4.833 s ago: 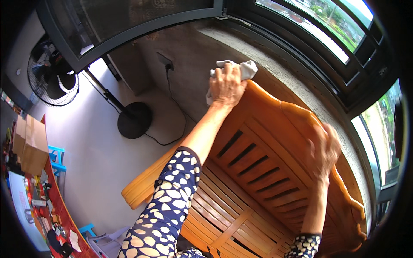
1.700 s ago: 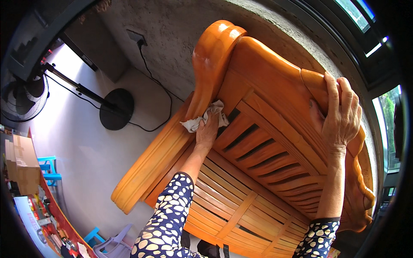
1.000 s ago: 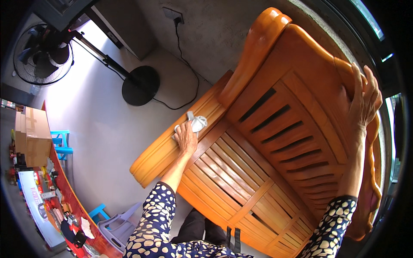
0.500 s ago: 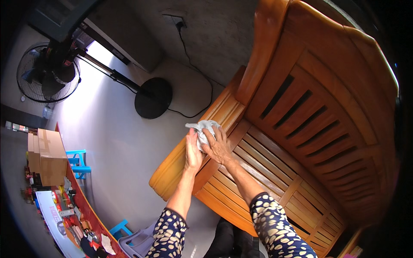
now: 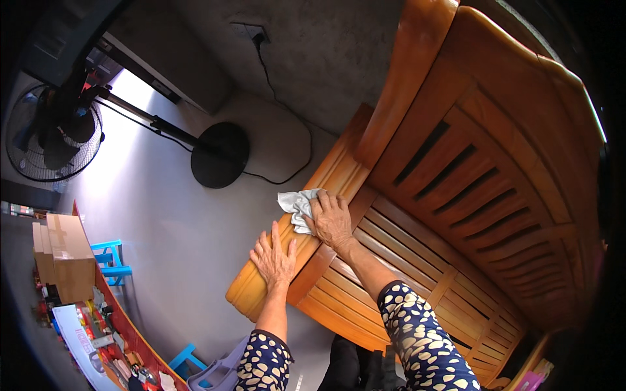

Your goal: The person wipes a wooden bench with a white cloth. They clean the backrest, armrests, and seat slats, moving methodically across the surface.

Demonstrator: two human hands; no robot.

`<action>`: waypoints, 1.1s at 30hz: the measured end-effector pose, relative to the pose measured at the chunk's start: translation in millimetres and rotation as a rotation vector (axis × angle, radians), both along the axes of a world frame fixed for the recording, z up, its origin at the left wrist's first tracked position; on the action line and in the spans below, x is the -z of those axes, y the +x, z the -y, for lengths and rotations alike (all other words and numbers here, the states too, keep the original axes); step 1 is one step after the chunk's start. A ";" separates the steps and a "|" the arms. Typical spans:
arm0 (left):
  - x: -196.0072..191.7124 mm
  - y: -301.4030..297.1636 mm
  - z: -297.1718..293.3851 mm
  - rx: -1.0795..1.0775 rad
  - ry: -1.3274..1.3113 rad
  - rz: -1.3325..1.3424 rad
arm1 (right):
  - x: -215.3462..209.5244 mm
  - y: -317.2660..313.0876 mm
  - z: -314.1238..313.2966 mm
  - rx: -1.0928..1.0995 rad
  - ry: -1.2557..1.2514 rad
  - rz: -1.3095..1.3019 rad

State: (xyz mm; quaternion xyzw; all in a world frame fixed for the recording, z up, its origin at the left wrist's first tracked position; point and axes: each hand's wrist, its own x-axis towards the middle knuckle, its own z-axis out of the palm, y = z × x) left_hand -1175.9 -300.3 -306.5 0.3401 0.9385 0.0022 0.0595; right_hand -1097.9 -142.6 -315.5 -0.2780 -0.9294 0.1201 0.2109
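Note:
My right hand (image 5: 331, 218) presses a crumpled white-grey cloth (image 5: 298, 203) onto the armrest (image 5: 339, 171) of a varnished wooden bench, its fingers bent over the cloth's right side. The cloth's loose end spreads left over the armrest's outer edge. Nearer to me, my left hand (image 5: 274, 256) lies on the same armrest with fingers spread and nothing in it. To the right stretches the slatted bench seat (image 5: 391, 247), and behind it rises the slotted backrest (image 5: 482, 150).
A black standing fan's round base (image 5: 220, 155) is on the floor left of the bench, its cord running to a wall socket (image 5: 250, 31). Cardboard boxes (image 5: 72, 257) and many small items crowd a red-edged table at left. Blue stools (image 5: 112, 264) stand beside it.
My left hand has come off the cloth and moved nearer along the armrest, fingers now spread. My right hand keeps the cloth, which now lies more spread out.

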 end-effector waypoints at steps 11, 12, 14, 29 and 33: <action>1.8 0.0 1.6 0.045 0.059 -0.068 | 8.9 3.2 -90.9 0.253 0.133 0.019; 1.0 -0.3 2.1 0.041 0.053 -0.069 | 9.8 0.6 -89.2 0.235 0.147 0.015; -0.7 -1.0 1.2 0.037 0.046 -0.074 | 10.7 -2.9 -75.9 0.273 0.105 -0.007; 7.6 0.7 4.9 0.020 0.133 -0.072 | -2.0 36.0 57.5 -0.114 -0.227 -0.085; 9.6 -1.2 8.4 0.033 0.125 -0.102 | 3.4 30.4 32.4 -0.083 -0.163 -0.122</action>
